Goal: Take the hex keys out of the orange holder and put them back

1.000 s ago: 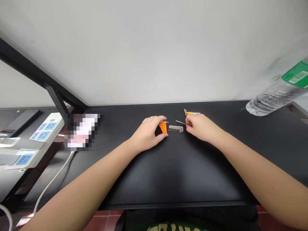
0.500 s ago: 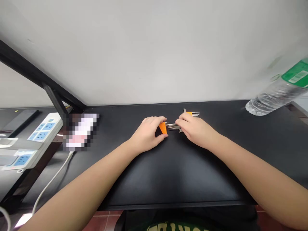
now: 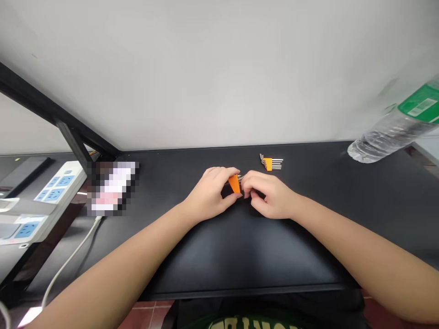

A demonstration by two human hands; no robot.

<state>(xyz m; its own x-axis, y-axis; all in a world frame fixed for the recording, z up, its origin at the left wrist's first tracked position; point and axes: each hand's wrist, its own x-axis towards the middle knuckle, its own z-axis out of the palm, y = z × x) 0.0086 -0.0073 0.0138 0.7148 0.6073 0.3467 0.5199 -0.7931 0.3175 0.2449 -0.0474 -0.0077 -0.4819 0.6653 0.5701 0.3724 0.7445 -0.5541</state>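
My left hand [image 3: 210, 195] is closed around an orange hex-key holder [image 3: 235, 183] on the black table [image 3: 247, 246]. My right hand [image 3: 267, 194] is closed right beside it, fingers pinched at the holder's right end where thin metal keys [image 3: 240, 177] stick out. Most of those keys are hidden under my right fingers. A second orange holder with silver hex keys [image 3: 270, 163] lies alone farther back, a little beyond my right hand.
A clear plastic bottle with a green label [image 3: 394, 130] stands at the back right. White power strips [image 3: 44, 201] and a white cable [image 3: 65, 269] sit at the left, beside a blurred-out object [image 3: 111, 187]. A white wall runs along the table's back.
My right hand has moved left from near the far key set to the holder in my left hand, covering the loose keys. The far set now lies uncovered.
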